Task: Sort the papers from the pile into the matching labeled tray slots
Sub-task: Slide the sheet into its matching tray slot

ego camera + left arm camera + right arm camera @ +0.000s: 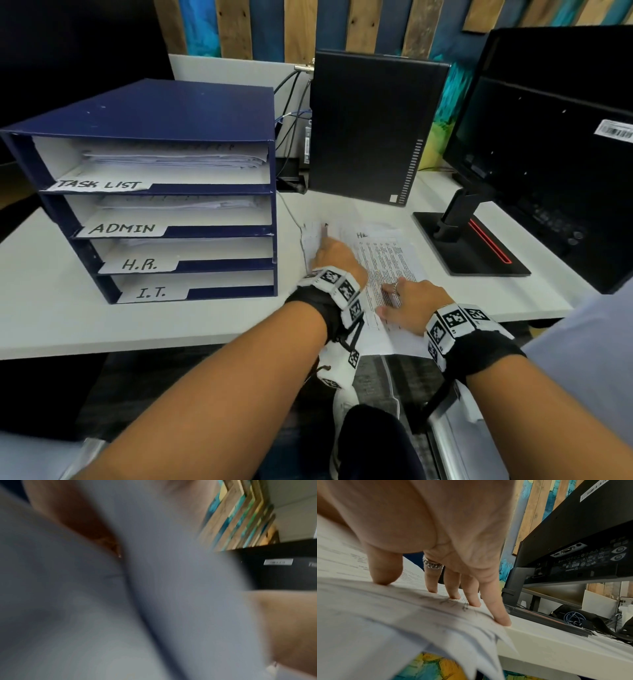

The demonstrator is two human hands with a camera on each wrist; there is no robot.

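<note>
A pile of printed papers (pixel 387 253) lies on the white desk (pixel 102 308), its near end hanging over the front edge. My right hand (pixel 394 298) rests on the pile with straight fingers (pixel 471 595) pressing the sheets (pixel 385 615) down. My left hand (pixel 324 238) is at the pile's far left corner, where the top sheet's (pixel 308 240) left edge stands bent up in its grip; most of its fingers are hidden behind the hand. To the left stands a blue tray rack (pixel 191 113) with slots labelled TASK LIST (pixel 99 185), ADMIN (pixel 123 228), H.R. (pixel 139 264) and I.T. (pixel 150 293).
A black computer case (pixel 370 130) stands behind the pile, with cables (pixel 291 113) between it and the rack. A monitor (pixel 555 137) on a black stand (pixel 469 246) fills the right. The left wrist view is blurred and shows only a grey-blue shirt (pixel 120 601).
</note>
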